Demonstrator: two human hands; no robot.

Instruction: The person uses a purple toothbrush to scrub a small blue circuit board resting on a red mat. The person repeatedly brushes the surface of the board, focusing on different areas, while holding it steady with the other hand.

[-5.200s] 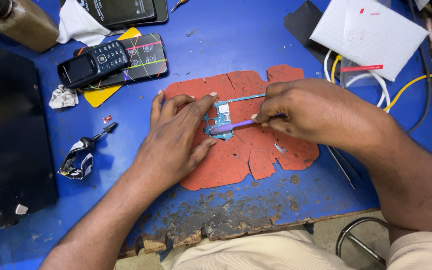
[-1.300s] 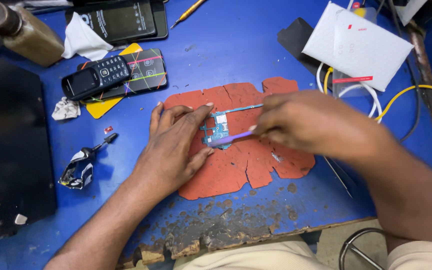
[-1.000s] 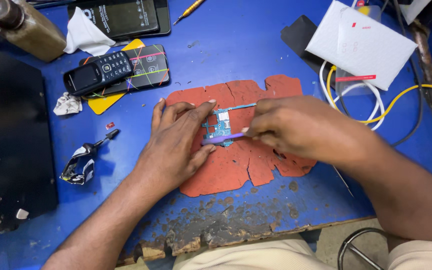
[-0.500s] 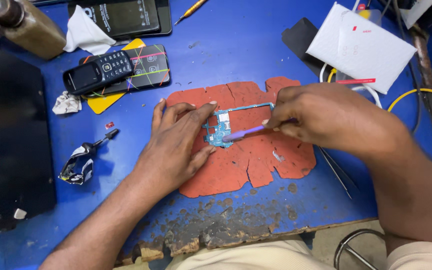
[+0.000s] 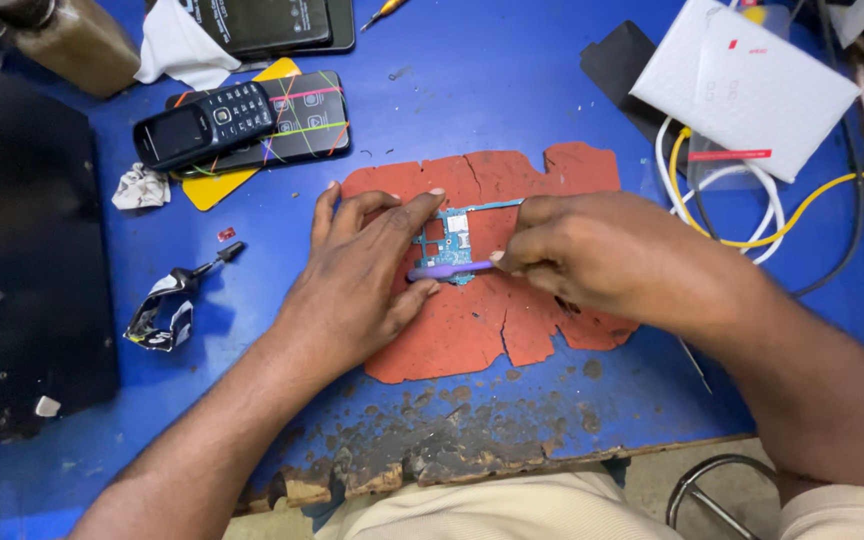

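Note:
A small blue-green circuit board (image 5: 449, 238) lies on a torn red-orange mat (image 5: 472, 320) in the middle of the blue table. My left hand (image 5: 357, 275) lies flat on the mat with its fingertips pressing on the board's left side. My right hand (image 5: 592, 250) grips a thin purple tool (image 5: 449, 269), whose shaft runs leftward across the board's lower edge. Much of the board is hidden between my fingers.
A black keypad phone (image 5: 202, 125) rests on a dark panel and a yellow card at upper left. A brown bottle (image 5: 77, 45), white cloth (image 5: 182, 50), crumpled foil (image 5: 162, 315), a white box (image 5: 752, 85) and yellow and white cables (image 5: 722, 200) surround the mat. The table's front edge is chipped (image 5: 432, 460).
My right hand has shifted the purple tool back and forth across the board. My left hand has stayed pressed on the board.

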